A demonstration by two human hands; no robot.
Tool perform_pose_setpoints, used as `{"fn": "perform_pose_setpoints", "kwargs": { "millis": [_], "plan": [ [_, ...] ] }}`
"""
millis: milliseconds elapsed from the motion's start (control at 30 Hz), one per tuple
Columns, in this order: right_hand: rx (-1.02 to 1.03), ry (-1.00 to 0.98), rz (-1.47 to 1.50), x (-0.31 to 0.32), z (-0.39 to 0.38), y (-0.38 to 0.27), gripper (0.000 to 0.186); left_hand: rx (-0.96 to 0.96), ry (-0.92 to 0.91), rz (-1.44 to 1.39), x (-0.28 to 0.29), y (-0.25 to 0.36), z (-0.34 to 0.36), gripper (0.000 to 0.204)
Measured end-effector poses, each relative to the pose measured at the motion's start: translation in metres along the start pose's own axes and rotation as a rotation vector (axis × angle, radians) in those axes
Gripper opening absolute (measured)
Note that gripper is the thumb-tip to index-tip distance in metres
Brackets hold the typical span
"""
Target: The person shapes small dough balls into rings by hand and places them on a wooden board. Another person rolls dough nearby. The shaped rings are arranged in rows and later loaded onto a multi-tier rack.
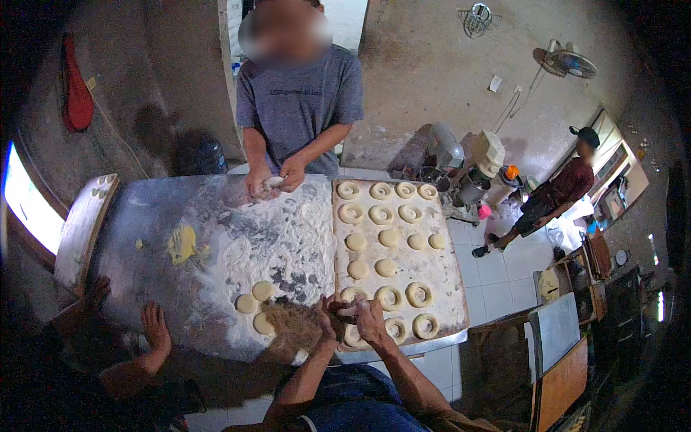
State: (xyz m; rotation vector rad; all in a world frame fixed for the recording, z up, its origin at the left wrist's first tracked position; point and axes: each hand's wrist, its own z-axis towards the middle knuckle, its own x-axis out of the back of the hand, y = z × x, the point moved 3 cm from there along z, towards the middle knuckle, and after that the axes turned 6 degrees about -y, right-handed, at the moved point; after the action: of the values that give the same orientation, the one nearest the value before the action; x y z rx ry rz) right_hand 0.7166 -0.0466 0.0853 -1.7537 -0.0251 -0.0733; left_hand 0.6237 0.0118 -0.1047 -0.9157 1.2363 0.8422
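My left hand (328, 321) and my right hand (370, 321) meet over the near left corner of a floured board (450, 281). Between them is a piece of dough (347, 312), gripped from both sides; my fingers partly hide its shape. Dough rings (389, 297) lie right beside my right hand, in rows at the near and far ends of the board. Flat round dough pieces (358, 269) fill the middle rows. To the left of my left hand, three dough rounds (246, 304) rest on the floury metal tabletop (144, 237).
Across the table a person in a grey shirt (299, 93) works dough with both hands. Another person's hands (155, 327) rest on the table's near left edge. A yellow smear (182, 243) marks the tabletop. A long board (86, 230) lies at the far left. A third person (565, 187) is at the right.
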Motion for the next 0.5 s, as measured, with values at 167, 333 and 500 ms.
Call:
{"fn": "perform_pose_setpoints", "kwargs": {
  "millis": [167,333,500],
  "plan": [
    [0.066,-0.002,-0.361,0.045,0.006,0.044,0.073,-0.019,0.367,1.669,-0.037,-0.034,-0.007,0.039],
    [0.151,-0.013,-0.401,0.077,-0.003,0.024,0.063,-0.211,0.023,1.533,-0.021,-0.06,-0.001,0.033],
    [0.163,-0.031,-0.344,0.101,-0.02,0.023,0.056,-0.085,0.048,1.812,-0.01,-0.078,-0.006,0.038]
  ]
}}
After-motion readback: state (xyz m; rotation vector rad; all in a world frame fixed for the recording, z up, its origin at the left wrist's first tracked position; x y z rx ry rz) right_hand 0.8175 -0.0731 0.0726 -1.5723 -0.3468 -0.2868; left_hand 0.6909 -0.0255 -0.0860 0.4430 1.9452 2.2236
